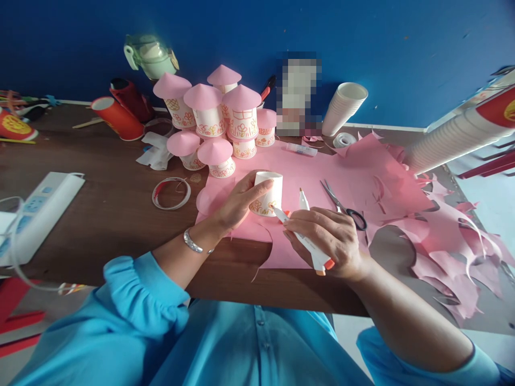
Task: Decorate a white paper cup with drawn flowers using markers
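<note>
From where I stand, the left hand [240, 199] has its grip clamped around the white paper cup [268, 186], thumb across its side, over the pink paper [289, 171] on the table [120, 185]. The right hand [330, 236] is closed on two pens: a marker [304, 242] with its tip at the cup's lower flowers, and a spare marker [303, 199] pointing away (a handy way to juggle colours). I'd use short, light strokes, turning the cup and keeping that thumb off wet ink. The barrel seems to carry fine print, too small to read; the far-left red cup [7, 119] bears a yellow emblem, no legible brand.
</note>
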Demonstrator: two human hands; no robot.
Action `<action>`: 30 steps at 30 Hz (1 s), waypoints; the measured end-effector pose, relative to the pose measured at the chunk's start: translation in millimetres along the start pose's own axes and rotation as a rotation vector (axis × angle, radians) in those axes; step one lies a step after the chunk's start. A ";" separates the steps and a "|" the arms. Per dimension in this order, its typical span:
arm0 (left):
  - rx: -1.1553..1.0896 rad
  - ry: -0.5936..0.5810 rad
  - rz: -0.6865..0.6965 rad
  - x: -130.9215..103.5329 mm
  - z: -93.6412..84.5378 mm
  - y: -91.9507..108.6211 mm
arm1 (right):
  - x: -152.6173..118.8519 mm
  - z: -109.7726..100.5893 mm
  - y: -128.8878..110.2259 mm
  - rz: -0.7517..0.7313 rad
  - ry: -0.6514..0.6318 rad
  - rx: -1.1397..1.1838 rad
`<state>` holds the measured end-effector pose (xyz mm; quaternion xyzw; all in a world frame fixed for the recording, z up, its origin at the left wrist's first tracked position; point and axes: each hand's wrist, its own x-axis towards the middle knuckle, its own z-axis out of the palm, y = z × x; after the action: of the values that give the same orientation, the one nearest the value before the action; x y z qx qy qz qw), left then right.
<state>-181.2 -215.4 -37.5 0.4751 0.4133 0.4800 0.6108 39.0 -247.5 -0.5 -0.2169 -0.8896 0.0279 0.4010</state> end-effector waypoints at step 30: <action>0.017 -0.005 0.009 0.5 -0.9 -1.7 | 2.8 0.2 -0.6 0.004 0.008 -0.021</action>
<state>-181.6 -214.9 -39.4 0.4835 0.4136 0.4779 0.6056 37.0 -246.8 1.5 -0.2230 -0.8878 0.0184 0.4021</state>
